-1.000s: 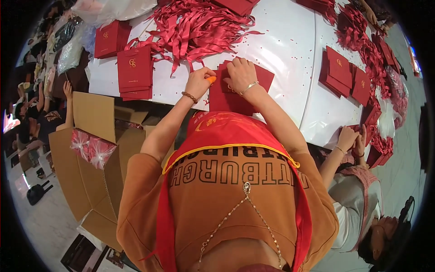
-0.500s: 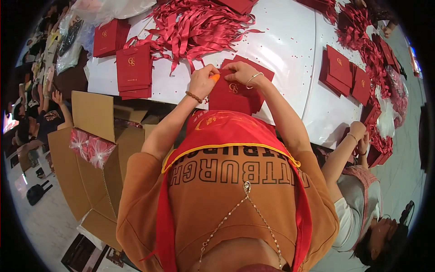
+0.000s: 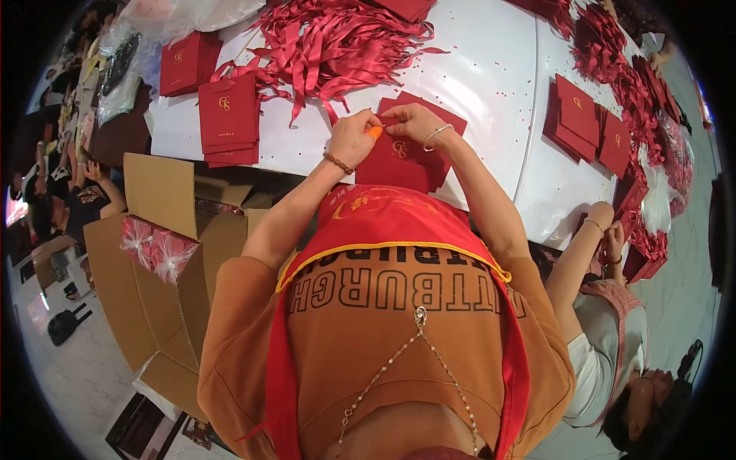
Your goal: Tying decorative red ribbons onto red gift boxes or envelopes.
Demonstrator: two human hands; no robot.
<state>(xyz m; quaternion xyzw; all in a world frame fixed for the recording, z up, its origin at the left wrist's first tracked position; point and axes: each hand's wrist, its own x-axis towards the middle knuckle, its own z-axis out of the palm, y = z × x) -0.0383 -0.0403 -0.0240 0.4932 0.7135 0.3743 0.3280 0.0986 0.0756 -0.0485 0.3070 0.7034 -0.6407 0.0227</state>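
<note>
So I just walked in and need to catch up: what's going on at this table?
A person stands at a white table with both hands over a dark red card folder. The left hand holds a small orange thing at the folder's top edge, and the right hand pinches there too. A heap of red ribbons lies just beyond, with stacks of similar folders to the left. Another person's hands work at the right.

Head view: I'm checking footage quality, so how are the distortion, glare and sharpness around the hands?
Head view: strong fisheye bend, black corners; the white table edge curves, with mild sheen. Left hand and right hand on the red folders look sharp and evenly lit.
</note>
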